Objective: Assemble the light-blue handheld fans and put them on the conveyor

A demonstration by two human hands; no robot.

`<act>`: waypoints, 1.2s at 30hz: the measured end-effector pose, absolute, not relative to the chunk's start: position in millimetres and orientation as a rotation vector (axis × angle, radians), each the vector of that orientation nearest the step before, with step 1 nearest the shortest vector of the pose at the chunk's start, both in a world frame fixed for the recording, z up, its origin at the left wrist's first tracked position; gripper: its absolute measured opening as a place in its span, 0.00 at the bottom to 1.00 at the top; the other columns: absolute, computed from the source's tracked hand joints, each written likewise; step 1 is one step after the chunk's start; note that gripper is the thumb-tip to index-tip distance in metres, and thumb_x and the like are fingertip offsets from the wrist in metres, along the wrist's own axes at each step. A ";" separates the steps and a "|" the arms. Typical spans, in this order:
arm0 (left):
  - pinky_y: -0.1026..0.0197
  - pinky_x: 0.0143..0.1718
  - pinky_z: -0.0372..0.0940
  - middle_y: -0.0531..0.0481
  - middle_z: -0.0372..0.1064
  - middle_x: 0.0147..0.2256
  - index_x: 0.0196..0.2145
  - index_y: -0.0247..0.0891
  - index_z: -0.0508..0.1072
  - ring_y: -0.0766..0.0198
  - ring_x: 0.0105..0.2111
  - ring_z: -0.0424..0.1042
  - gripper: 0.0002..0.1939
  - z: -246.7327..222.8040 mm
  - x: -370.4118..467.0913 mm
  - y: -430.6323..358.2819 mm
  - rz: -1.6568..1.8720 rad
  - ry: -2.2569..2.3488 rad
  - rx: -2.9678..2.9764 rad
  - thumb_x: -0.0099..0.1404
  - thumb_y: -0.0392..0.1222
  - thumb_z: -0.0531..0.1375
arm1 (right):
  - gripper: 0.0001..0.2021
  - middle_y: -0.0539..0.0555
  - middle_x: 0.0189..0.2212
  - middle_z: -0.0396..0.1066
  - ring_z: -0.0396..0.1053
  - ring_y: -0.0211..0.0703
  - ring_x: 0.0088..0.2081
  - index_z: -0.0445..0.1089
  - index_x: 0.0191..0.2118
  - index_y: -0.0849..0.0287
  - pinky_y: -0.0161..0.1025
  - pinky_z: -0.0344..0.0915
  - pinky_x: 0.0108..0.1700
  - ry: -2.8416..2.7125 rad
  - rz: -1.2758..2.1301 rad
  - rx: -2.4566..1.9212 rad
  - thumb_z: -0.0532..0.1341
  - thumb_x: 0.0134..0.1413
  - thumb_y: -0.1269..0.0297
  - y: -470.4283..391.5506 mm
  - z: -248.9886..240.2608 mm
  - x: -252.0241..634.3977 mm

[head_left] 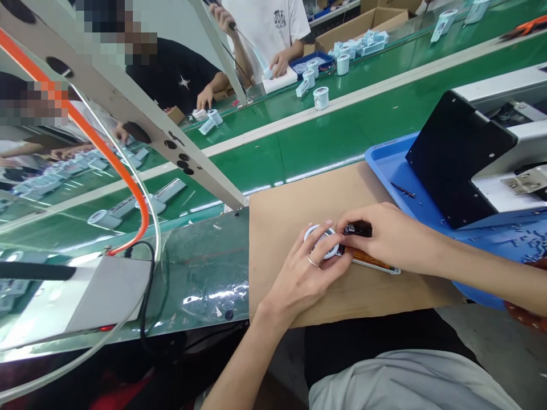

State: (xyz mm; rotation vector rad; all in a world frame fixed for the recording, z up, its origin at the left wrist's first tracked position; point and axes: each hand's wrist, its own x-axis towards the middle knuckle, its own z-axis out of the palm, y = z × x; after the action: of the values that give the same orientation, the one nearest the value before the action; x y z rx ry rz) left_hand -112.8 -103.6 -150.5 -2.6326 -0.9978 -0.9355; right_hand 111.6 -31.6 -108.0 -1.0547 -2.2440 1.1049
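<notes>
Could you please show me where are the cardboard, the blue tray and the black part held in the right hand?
Cardboard (pixel 280 228): head view, on its bare left area.
Blue tray (pixel 392 163): head view, on its bare inner surface.
Black part (pixel 362 229): head view, on the middle of its exposed side.

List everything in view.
Casing: one, pale blue, beneath left hand
Block: one, black, in right hand
Cardboard: one, brown, under casing
Trays: two, blue, right and far
Tiny parts: many, dark, right tray
Machine: one, black and white, right
Belt strips: two, green, beyond cardboard
Other casings: many, pale blue, on strips
Cartons: several, brown, far side
Hose: one, orange, left
Workers: several, mixed clothing, opposite
Left hand: one, bare, on casing
Right hand: one, bare, on block
</notes>
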 end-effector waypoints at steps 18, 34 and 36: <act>0.35 0.61 0.79 0.35 0.77 0.54 0.41 0.32 0.78 0.38 0.61 0.78 0.14 -147.0 -98.0 -108.0 -0.924 -1.113 -2.573 0.72 0.20 0.55 | 0.12 0.51 0.45 0.73 0.72 0.39 0.37 0.76 0.46 0.58 0.41 0.59 0.35 -2.536 0.573 -0.618 0.54 0.77 0.71 -36.5 -131.6 129.3; 0.37 0.72 0.72 0.46 0.71 0.60 0.52 0.44 0.76 0.50 0.69 0.72 0.11 -149.4 -108.5 -115.4 -1.195 -1.226 -2.671 0.81 0.28 0.61 | 0.17 0.51 0.43 0.69 0.68 0.36 0.31 0.81 0.43 0.57 0.39 0.61 0.34 -2.468 0.558 -0.717 0.53 0.71 0.73 -50.8 -121.7 118.7; 0.36 0.70 0.74 0.44 0.71 0.59 0.52 0.42 0.76 0.47 0.69 0.72 0.12 -150.8 -108.5 -114.2 -1.142 -1.154 -2.643 0.79 0.26 0.60 | 0.17 0.51 0.42 0.70 0.69 0.35 0.31 0.81 0.41 0.57 0.38 0.63 0.35 -2.424 0.551 -0.751 0.53 0.70 0.73 -55.1 -124.5 117.0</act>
State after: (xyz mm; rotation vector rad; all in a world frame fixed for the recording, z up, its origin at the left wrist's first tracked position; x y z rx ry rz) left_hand -108.5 -114.2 -150.8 -2.6431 -1.1540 -1.1421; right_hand 117.0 -55.1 -124.5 -0.7510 -2.4241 0.5512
